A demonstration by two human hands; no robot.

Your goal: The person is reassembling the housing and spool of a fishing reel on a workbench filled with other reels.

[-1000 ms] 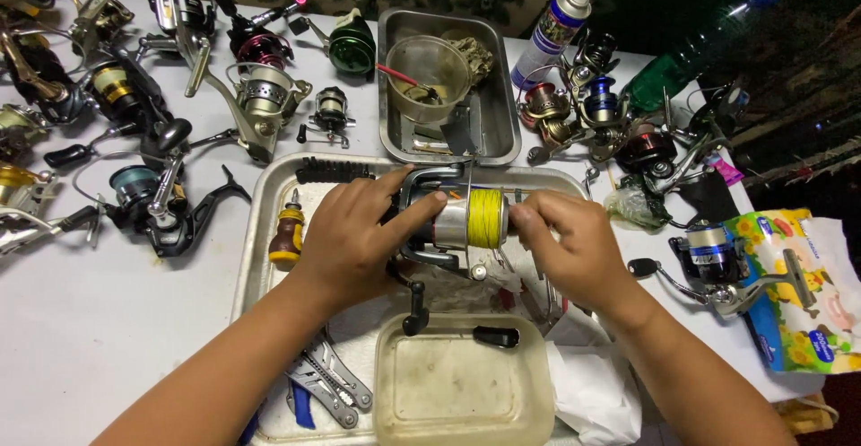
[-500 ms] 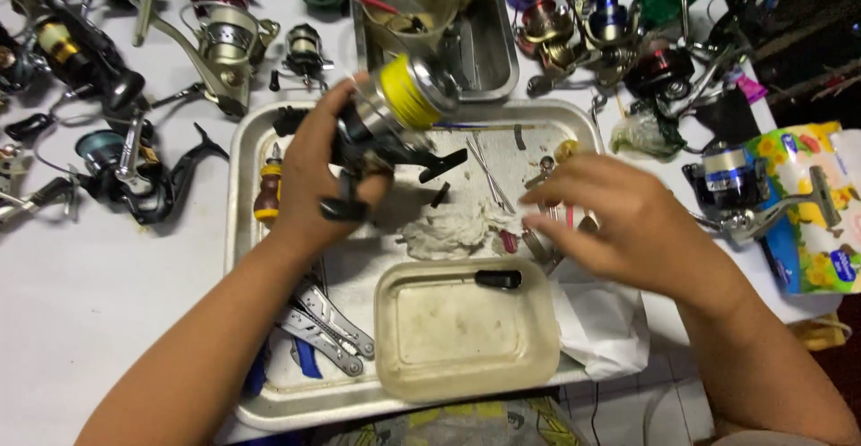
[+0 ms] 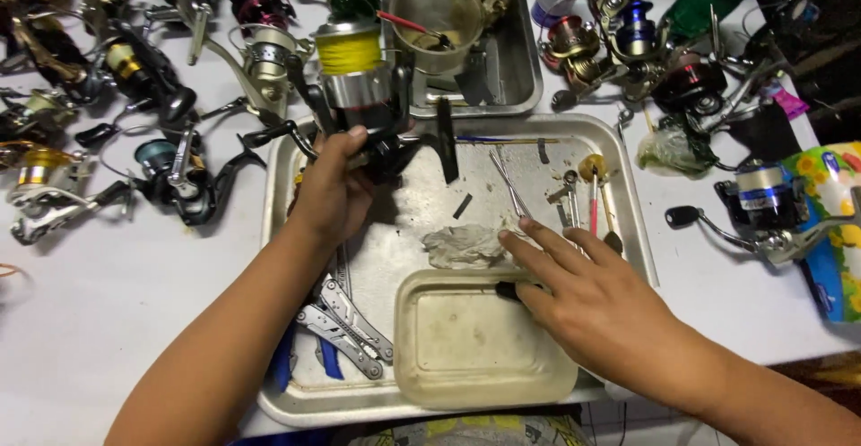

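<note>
My left hand (image 3: 332, 190) grips a spinning fishing reel (image 3: 363, 96) with yellow line on its spool, held upright over the top left of a steel tray (image 3: 628, 222). My right hand (image 3: 592, 307) lies flat and open at the tray's lower right, fingers spread. Its fingertips touch a small black knob (image 3: 508, 290) at the rim of a shallow cream plastic dish (image 3: 475, 347). A crumpled grey rag (image 3: 466, 247) lies just beyond the fingers. Small tools, tweezers and a screwdriver (image 3: 574, 195) rest at the tray's right.
Pliers with blue handles (image 3: 345, 329) lie at the tray's lower left. A second steel pan (image 3: 516, 51) behind holds a clear cup (image 3: 439, 6). Several reels crowd the white table at left (image 3: 170, 177) and back right (image 3: 628, 42); another reel (image 3: 762, 208) sits far right.
My left hand has lifted the reel away from me and turned it upright. My right hand has let go of it and dropped flat by the cream dish.
</note>
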